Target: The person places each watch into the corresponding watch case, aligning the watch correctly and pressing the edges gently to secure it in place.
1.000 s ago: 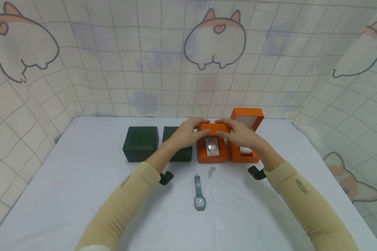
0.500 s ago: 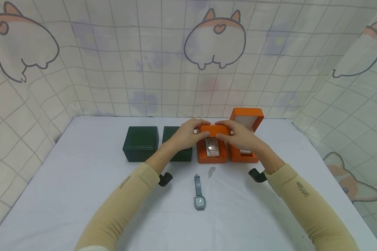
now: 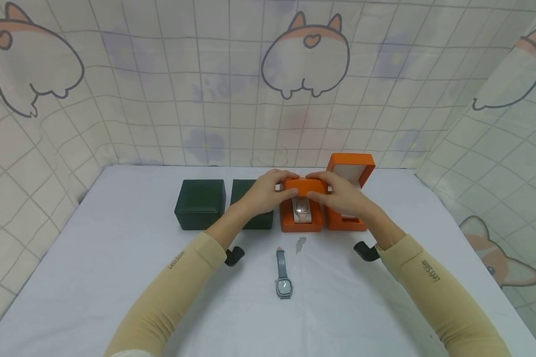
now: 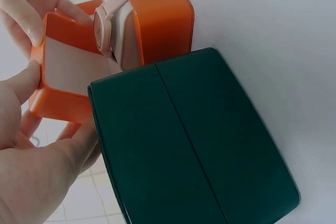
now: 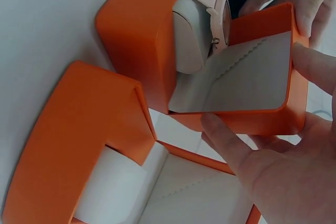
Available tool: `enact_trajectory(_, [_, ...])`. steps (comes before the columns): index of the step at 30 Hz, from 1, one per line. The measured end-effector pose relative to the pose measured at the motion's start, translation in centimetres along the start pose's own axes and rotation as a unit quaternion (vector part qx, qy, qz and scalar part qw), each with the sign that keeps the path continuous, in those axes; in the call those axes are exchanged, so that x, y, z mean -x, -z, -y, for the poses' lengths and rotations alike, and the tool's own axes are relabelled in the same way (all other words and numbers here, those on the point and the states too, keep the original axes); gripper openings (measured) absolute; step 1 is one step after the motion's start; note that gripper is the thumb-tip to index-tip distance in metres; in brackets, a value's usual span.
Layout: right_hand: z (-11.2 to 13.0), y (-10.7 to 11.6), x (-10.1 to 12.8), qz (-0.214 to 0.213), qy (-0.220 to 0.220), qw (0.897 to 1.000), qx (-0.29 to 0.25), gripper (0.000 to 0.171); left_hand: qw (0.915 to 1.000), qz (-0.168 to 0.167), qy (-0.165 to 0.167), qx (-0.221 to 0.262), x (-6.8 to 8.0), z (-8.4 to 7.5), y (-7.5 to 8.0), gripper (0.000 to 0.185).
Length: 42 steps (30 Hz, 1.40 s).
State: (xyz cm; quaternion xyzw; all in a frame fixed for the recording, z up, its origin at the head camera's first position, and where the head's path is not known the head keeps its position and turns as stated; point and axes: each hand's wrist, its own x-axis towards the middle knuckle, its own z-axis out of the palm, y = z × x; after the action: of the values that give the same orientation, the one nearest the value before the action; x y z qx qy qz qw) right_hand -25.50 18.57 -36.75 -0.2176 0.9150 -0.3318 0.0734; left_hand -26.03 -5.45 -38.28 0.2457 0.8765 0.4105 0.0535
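Both hands are gripping the half-lowered lid of the orange watch box, which is sitting near the middle of the table's far edge; the left hand is curling round the lid's left end, thumb on the front edge and fingers lying over the top, while the right hand is pinching the right end in the same way. In the left wrist view the thumb is pressing the lid's rim and a finger is running under its outer wall; in the right wrist view the fingers are lying along the lid's orange edge, with its pale lining facing the base. Inside the box a pink watch is sitting wrapped on its cushion, just beneath the lid and between the two hands. A second orange box is standing open, touching the first on its right, partly behind the right hand; two dark green boxes, one well left and one just beside the orange box behind the left wrist, are sitting closed along the same far strip of the table. A grey watch is lying flat nearer the front edge, well apart from both hands.
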Motion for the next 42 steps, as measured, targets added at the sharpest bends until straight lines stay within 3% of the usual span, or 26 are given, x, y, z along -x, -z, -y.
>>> enact_trajectory(19, [-0.38, -0.09, 0.29, -0.002, 0.005, 1.0, -0.013, 0.054, 0.9998, 0.001, -0.013, -0.013, 0.39, 0.11, -0.34, 0.046])
enact_trajectory(42, [-0.27, -0.4, 0.83, -0.015, 0.033, 0.999, 0.02, 0.058, 0.9993, 0.0, -0.025, -0.028, 0.97, 0.06, -0.72, 0.046])
